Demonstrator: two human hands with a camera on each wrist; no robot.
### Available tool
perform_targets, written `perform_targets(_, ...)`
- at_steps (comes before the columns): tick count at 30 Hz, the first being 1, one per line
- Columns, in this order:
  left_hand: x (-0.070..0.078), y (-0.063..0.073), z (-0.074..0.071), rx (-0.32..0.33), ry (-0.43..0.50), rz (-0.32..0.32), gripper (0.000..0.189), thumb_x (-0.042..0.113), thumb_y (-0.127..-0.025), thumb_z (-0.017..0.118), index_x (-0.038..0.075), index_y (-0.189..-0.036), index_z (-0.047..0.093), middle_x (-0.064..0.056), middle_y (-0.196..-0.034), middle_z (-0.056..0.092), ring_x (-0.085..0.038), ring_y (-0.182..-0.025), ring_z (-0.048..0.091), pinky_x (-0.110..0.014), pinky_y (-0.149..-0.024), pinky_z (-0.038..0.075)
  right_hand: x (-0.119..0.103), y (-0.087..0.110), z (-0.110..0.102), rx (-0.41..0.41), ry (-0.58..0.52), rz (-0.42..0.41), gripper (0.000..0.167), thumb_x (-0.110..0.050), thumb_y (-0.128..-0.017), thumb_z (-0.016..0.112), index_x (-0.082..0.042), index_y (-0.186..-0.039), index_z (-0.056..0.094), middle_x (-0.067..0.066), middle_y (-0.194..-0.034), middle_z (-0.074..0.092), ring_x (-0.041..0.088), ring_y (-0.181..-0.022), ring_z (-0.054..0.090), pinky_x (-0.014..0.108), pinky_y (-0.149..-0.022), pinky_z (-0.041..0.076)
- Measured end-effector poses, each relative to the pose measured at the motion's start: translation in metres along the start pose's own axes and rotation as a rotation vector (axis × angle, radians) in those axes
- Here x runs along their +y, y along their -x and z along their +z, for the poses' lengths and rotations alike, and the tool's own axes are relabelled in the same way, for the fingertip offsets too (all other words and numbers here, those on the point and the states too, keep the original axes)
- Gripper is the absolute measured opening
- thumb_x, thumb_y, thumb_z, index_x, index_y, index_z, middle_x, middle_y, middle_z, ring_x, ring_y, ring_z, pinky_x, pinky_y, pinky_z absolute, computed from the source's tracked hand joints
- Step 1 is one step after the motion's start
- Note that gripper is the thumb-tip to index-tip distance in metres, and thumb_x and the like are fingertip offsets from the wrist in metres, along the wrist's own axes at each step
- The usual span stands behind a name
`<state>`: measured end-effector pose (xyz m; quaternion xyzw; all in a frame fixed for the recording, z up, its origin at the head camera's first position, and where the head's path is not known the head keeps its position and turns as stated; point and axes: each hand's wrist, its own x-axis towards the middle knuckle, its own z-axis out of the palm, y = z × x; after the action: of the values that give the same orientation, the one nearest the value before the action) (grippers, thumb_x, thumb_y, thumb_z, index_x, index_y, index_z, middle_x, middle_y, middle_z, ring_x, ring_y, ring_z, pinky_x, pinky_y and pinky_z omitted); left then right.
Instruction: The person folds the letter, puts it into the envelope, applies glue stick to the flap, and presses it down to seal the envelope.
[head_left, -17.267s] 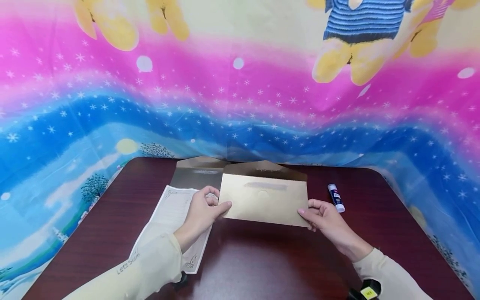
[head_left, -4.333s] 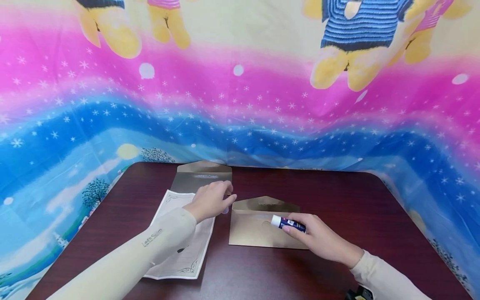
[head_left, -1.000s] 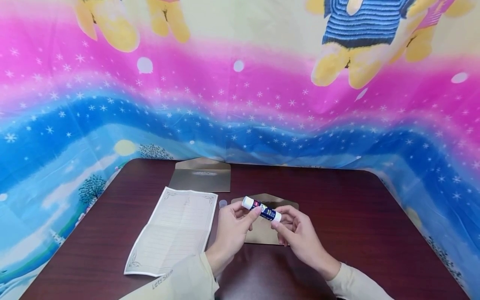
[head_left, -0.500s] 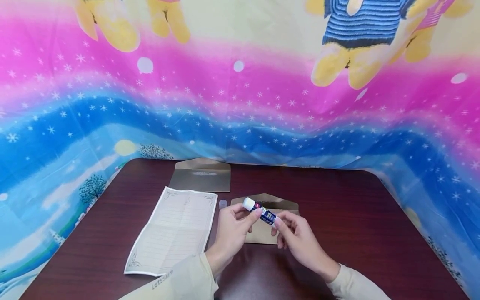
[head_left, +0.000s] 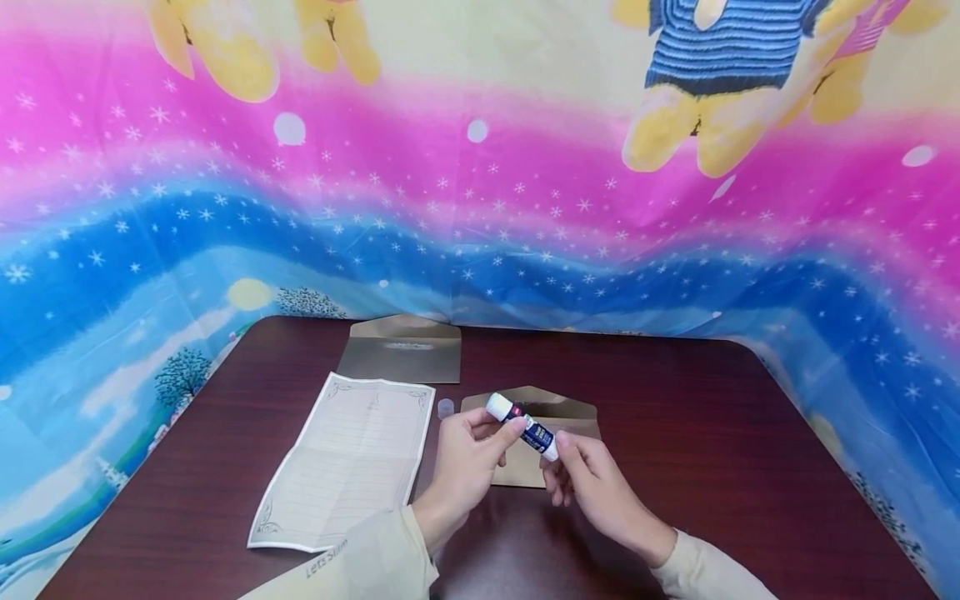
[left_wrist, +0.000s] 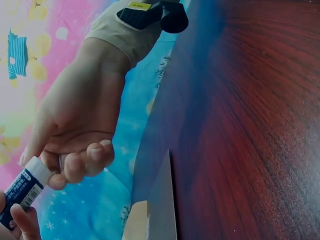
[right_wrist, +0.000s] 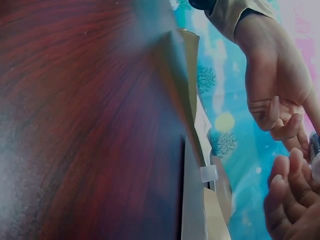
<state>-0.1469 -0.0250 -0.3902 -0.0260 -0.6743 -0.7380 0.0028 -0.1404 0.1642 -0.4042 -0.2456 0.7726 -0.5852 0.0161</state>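
Note:
A dark blue and white glue stick (head_left: 538,435) is held slantwise above the table, its white end to the upper left. The left hand (head_left: 467,454) grips the barrel between thumb and fingers. At the lower white end, the right hand (head_left: 606,483) pinches the stick with thumb and forefinger; its other fingers are curled. The left wrist view also has the right hand (left_wrist: 80,110) at the white end of the glue stick (left_wrist: 25,187). Beneath the hands lies a gold envelope (head_left: 517,471), flap up, partly hidden. A small translucent cap (head_left: 446,408) stands beside it.
On the left a bordered, lined sheet of paper (head_left: 345,458) lies with fold creases. Behind it is a second envelope (head_left: 401,362), flap open, with a whitish smear. A printed cloth (head_left: 480,217) hangs behind the dark wooden table (head_left: 720,433).
Seventeen seconds ago both hands held the gold envelope; later the right hand took the glue stick and its cap came off. Over the last second, the right hand turned and dropped slightly at the lower end.

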Motion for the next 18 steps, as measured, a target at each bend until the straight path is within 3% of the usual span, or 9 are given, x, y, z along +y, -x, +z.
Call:
perform_targets(4,0.0,-0.001,0.001,-0.024,-0.001,0.011,0.031,0.021,-0.089,0.078,-0.001,-0.109,0.073,-0.018,-0.094,0.077,-0.009,-0.059,0.054,-0.019,-0.053,0.042,-0.002,-0.001,-0.005,-0.097,-0.188,0.081,0.049,-0.023,-0.113,0.022,0.003,-0.102,0.061,0.006,-0.075,0.064,0.007,-0.056,0.062,0.029,-0.049,0.052)
perform_targets(9,0.002,-0.003,0.003,-0.124,-0.029,0.047,0.027,0.017,-0.09,0.078,-0.002,-0.108,0.073,-0.022,-0.097,0.075,-0.008,-0.064,0.059,-0.02,-0.061,0.05,-0.005,-0.004,-0.011,-0.159,-0.47,0.264,0.041,-0.037,-0.112,0.028,-0.012,-0.115,0.059,-0.008,-0.085,0.064,0.003,-0.063,0.062,0.018,-0.058,0.05)
perform_targets(15,0.015,-0.013,-0.006,-0.237,-0.107,0.063,0.028,0.009,-0.091,0.073,-0.005,-0.115,0.07,-0.024,-0.105,0.075,-0.008,-0.067,0.064,-0.021,-0.065,0.053,-0.01,-0.007,-0.019,-0.01,-0.522,0.363,0.031,-0.038,-0.109,0.042,-0.011,-0.112,0.059,-0.008,-0.081,0.059,0.0,-0.061,0.056,0.015,-0.058,0.046)
perform_targets(18,0.025,-0.021,-0.017,-0.254,-0.202,0.054,0.025,0.009,-0.094,0.068,-0.004,-0.116,0.069,-0.021,-0.105,0.076,-0.007,-0.069,0.066,-0.021,-0.057,0.05,-0.008,-0.007,-0.026,0.063,-0.521,0.385,0.029,-0.037,-0.109,0.044,-0.012,-0.112,0.06,-0.007,-0.079,0.06,0.0,-0.06,0.055,0.014,-0.058,0.047)
